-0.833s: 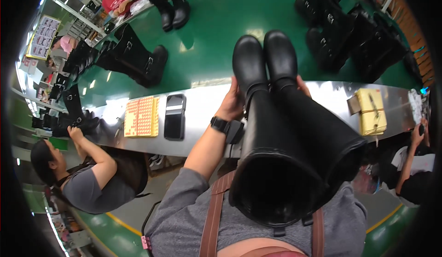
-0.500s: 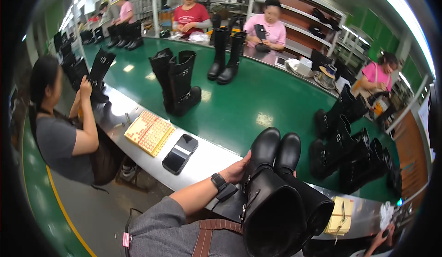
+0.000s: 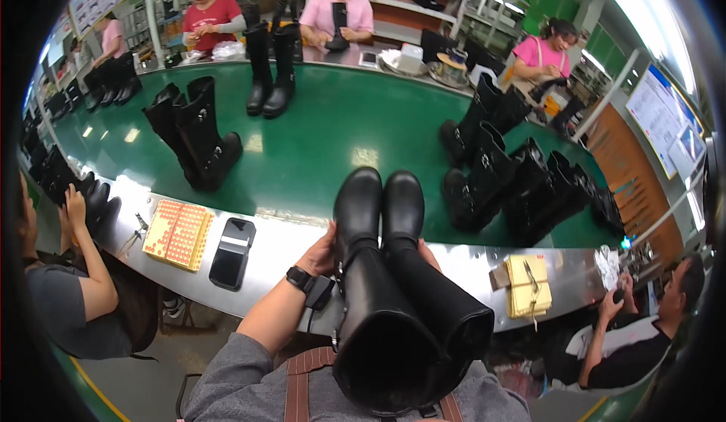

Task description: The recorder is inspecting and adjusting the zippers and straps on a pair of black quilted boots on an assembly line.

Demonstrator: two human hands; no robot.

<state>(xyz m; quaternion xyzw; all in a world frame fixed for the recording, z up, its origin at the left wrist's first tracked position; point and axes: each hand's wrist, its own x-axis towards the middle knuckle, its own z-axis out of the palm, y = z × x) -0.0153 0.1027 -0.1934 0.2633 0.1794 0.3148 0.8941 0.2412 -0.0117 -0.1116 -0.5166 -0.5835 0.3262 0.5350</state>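
Note:
A pair of tall black boots is held side by side in front of me, toes pointing away and the wide shaft openings toward me. My left hand [image 3: 320, 254] grips the left boot [image 3: 358, 209] at the outer ankle, beside its buckles. On the other side, my right hand [image 3: 429, 255] is at the ankle of the right boot [image 3: 404, 209]; most of that hand is hidden behind the shaft. Both toes overlap the green tabletop [image 3: 302, 165] in view. On my left wrist is a dark watch [image 3: 300, 277], with a small black box [image 3: 321, 292] on a cable beside it.
Along the metal table edge lie a phone [image 3: 232, 253], a bundle of patterned cards [image 3: 178, 234] and a yellow pad with tweezers [image 3: 528, 286]. More black boots stand left [image 3: 200, 138], far [image 3: 271, 74] and right [image 3: 484, 172]. Co-workers sit at both sides; others work across the table.
My view has turned right, so the table and its things shift left in the picture. The boots now point straighter ahead, side by side. Part of my right hand shows beside the right boot.

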